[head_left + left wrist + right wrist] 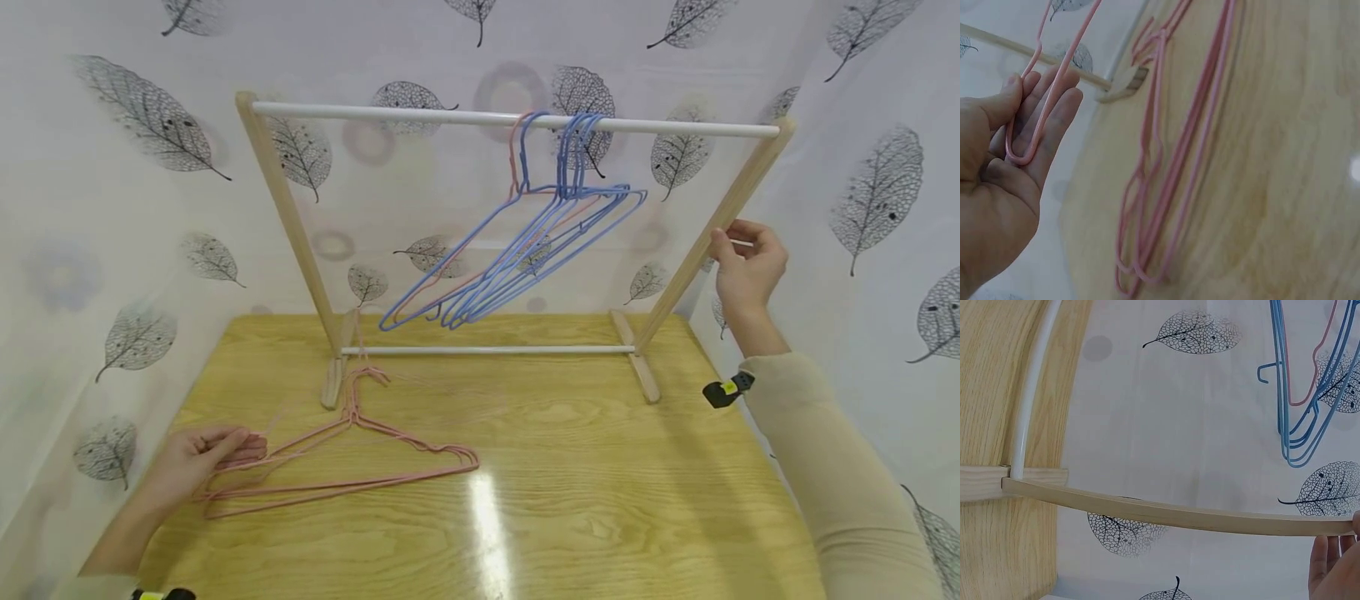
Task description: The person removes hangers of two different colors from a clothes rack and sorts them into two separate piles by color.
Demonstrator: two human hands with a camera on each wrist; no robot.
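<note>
The left hand (202, 458) is over the counter (600, 517) near its left edge, its grip narrow: thumb and fingers hold the rounded end of a pink hanger (1064, 62), lifted off the wood. In the head view this hanger is too blurred to follow along its length. Just beside that hand, more pink hangers (352, 408) lie overlapped on the counter — towards the left edge, hooks pointing to the far edge, near the left foot (332, 385) of a rack.

The right hand (752, 267) is raised beyond the counter's right edge, its thumb and fingers pinching the right upright (682, 279) of that rack a little below the top. A dark wristband (727, 389) sits at the end of the light sleeve (825, 442).

The rack stands along the far edge: two wooden posts, a white top bar (442, 117) and a white lower bar (487, 350). Several blue hangers (562, 167) hang from the top bar, right of its middle, most hooks bunched close together. One pink hook (513, 158) is at the left end of this group — touching or nearly touching a blue one. Behind, a pale leaf-printed sheet (450, 50) covers the wall.
</note>
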